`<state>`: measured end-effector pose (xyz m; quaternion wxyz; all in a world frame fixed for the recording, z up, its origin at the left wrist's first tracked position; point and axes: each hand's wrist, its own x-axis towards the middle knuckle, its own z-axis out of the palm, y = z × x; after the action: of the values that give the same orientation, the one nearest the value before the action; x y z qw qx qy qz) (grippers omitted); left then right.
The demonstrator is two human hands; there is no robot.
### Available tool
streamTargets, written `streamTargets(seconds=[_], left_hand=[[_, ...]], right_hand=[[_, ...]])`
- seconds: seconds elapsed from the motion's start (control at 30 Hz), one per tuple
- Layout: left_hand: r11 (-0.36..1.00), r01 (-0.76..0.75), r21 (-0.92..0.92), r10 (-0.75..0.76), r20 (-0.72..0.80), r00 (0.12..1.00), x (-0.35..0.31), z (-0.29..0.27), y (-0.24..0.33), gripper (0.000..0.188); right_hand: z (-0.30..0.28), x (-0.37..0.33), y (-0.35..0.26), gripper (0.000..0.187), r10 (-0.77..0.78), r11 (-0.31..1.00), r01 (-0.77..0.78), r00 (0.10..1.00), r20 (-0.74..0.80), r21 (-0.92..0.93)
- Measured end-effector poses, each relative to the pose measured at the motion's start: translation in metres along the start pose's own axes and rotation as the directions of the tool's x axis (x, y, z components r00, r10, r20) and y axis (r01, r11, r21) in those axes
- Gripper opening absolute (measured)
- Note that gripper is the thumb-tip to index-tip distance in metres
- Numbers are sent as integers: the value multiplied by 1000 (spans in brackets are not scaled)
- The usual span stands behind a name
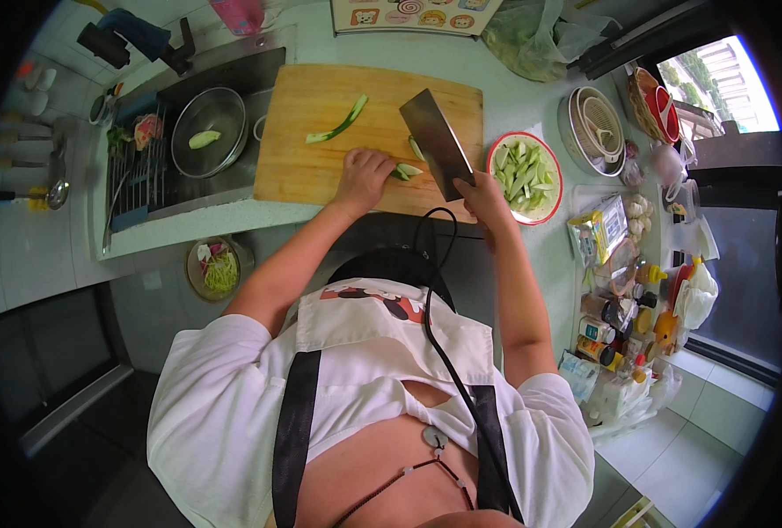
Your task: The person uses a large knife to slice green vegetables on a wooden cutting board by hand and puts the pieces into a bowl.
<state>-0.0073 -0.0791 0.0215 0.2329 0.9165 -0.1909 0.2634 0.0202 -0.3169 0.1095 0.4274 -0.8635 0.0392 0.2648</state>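
My right hand point(486, 204) grips a cleaver point(437, 141) by its handle, the broad blade slanting over the right half of the wooden cutting board point(290, 167). With curled fingers, my left hand point(364, 179) holds down a piece of green-skinned, pale-fleshed vegetable point(406, 171) near the board's front edge. Another small cut piece point(416, 148) lies beside the blade, partly covered by it. Farther back on the board rests a long green strip point(337, 121). Right of the board, a red-rimmed plate point(558, 187) holds many pale green cut pieces point(523, 173).
A metal basin point(235, 113) with one pale green chunk stands in the sink point(268, 70) at left, beside a drying rack point(136, 176). Below hangs a scrap bin point(248, 260). Stacked strainers point(576, 132), bottles and packets point(598, 231) crowd the right counter. A plastic bag point(532, 44) lies behind.
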Motion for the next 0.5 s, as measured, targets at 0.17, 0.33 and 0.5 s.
streamTargets(seconds=[0.17,0.33,0.5], left_hand=[[998,49,-27,-48,67,997,19,-10,17,22],[997,66,43,-73,204,976,27,8,26,26],[997,72,2,-71,157,985,20,27,19,18]], right_hand=[[-9,0,26,17,-71,967,79,997,-40,244],[-10,-16,10,16,-71,978,85,994,-80,191],[-7,-20,17,16,-65,964,75,997,-49,256]])
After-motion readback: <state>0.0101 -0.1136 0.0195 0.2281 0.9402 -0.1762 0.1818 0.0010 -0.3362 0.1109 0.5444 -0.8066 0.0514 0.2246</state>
